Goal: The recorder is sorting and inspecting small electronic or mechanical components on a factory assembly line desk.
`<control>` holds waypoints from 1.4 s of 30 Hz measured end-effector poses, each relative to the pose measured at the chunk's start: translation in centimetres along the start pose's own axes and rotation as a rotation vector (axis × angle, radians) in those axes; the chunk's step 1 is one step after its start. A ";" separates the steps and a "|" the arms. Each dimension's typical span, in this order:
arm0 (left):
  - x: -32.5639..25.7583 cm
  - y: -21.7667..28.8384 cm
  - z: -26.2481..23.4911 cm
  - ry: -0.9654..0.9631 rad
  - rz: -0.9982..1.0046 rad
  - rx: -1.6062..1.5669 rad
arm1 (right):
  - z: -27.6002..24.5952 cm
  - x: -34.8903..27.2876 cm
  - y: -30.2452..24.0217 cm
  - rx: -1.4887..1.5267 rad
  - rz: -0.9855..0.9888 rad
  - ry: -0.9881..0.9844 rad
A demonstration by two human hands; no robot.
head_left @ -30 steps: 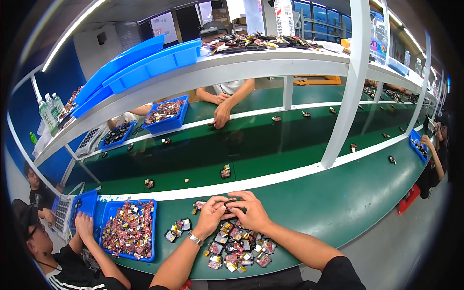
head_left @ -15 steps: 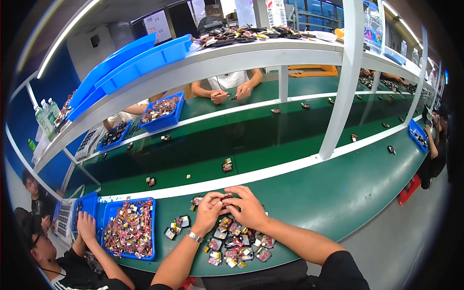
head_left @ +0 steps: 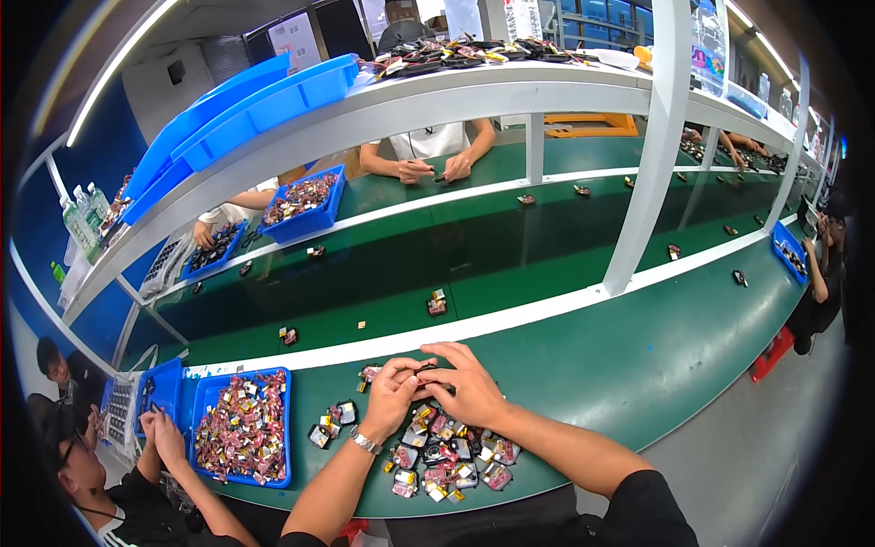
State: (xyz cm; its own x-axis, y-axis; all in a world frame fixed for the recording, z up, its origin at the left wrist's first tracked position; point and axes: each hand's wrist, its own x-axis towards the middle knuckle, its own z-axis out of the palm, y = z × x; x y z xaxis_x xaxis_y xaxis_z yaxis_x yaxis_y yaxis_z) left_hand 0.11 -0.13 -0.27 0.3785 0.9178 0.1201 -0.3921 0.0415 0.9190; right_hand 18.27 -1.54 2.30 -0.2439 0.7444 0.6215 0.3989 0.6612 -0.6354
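Observation:
My left hand (head_left: pixel 392 397) and my right hand (head_left: pixel 460 383) meet over the green bench top (head_left: pixel 638 356), fingertips pinched together on a small dark part (head_left: pixel 425 370) between them. Just below my hands lies a heap of several small flat parts (head_left: pixel 447 456) in red, silver and black. A few more of the same parts (head_left: pixel 330 421) lie to the left of my left wrist, which wears a metal watch (head_left: pixel 365 443).
A blue tray full of small parts (head_left: pixel 242 425) sits left of me, with a neighbour's hands (head_left: pixel 164 428) beside it. A green conveyor belt (head_left: pixel 383 264) carries scattered parts past a white post (head_left: pixel 643 182). People work across the belt under a white shelf (head_left: pixel 437 100).
My hands have stayed together on the part above the heap. The view has shifted slightly, and the person across the belt has brought both hands together.

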 end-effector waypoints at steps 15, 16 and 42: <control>0.1 -0.5 -0.4 0.033 -0.007 -0.009 | 0.9 -0.3 0.5 0.040 0.034 0.036; 0.2 -0.7 -0.5 0.043 0.006 0.007 | 0.8 0.0 0.5 0.051 0.036 0.031; 0.3 -0.1 0.0 0.042 -0.067 -0.029 | 0.3 0.6 -0.1 -0.214 -0.132 0.078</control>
State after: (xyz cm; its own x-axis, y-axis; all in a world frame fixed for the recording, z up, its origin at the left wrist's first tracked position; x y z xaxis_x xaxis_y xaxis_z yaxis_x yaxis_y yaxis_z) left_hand 0.19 0.11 -0.32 0.3693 0.9283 0.0426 -0.3919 0.1141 0.9129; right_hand 17.80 -1.11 2.54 -0.2410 0.6379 0.7315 0.5477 0.7116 -0.4401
